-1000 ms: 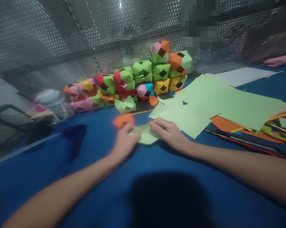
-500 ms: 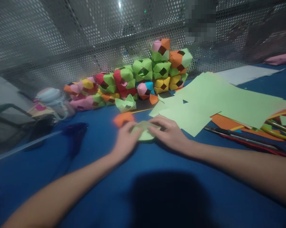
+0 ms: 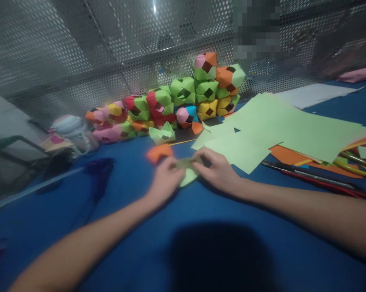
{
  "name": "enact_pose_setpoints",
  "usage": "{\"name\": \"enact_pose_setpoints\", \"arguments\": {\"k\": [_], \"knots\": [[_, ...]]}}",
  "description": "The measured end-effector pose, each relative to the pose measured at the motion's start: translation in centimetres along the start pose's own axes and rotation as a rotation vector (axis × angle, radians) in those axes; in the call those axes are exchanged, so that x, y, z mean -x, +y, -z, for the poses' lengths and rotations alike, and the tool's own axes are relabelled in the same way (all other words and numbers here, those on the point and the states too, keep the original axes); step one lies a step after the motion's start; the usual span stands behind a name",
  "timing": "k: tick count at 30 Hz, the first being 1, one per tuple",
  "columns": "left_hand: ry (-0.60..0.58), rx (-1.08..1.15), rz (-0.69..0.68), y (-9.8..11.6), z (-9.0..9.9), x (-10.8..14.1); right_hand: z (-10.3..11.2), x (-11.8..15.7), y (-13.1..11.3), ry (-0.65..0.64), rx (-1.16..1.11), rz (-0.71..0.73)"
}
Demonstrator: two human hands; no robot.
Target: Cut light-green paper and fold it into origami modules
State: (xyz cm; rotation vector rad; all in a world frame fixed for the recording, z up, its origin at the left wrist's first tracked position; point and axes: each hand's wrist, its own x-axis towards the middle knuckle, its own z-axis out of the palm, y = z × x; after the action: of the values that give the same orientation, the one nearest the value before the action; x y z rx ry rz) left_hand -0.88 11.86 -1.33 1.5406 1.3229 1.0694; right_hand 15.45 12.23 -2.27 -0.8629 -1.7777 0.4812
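Note:
Between my two hands is a small folded piece of light green paper (image 3: 189, 177), low over the blue table. My left hand (image 3: 167, 175) pinches its left side, thumb against curled fingers. On the right side my right hand (image 3: 212, 167) grips the paper the same way. My fingers cover much of its upper edge. Just beyond my left hand lies a folded orange paper piece (image 3: 160, 153), blurred. A pale green folded paper unit (image 3: 162, 134) sits a little farther back.
Stacked multicoloured folded-paper cubes (image 3: 183, 91) line the back, before a perforated metal panel (image 3: 122, 48). Light green paper sheets (image 3: 280, 121) spread at right, beside a dark and red pen-like tool (image 3: 310, 176) and yellow-handled scissors (image 3: 356, 166). A lidded jar (image 3: 75, 129) and blue tape-gun-like object (image 3: 99, 174) stand left.
The green paper's upper part has been folded or tilted between my fingers, and its lower part now shows as a point. My left hand has shifted slightly right and its fingers have curled in.

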Motion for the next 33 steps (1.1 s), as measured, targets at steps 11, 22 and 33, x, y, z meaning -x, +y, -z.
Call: {"name": "enact_pose_setpoints", "arguments": {"k": [11, 22, 33], "knots": [[-0.065, 0.016, -0.004, 0.06, -0.04, 0.08, -0.05, 0.05, 0.51, -0.06, 0.019, 0.105], [-0.09, 0.029, -0.004, 0.08, 0.09, 0.02, 0.1, 0.01, 0.1, -0.039, 0.022, 0.017], [-0.008, 0.093, 0.038, 0.04, -0.03, -0.08, 0.53, 0.04, -0.13, -0.095, -0.076, -0.05]]}}
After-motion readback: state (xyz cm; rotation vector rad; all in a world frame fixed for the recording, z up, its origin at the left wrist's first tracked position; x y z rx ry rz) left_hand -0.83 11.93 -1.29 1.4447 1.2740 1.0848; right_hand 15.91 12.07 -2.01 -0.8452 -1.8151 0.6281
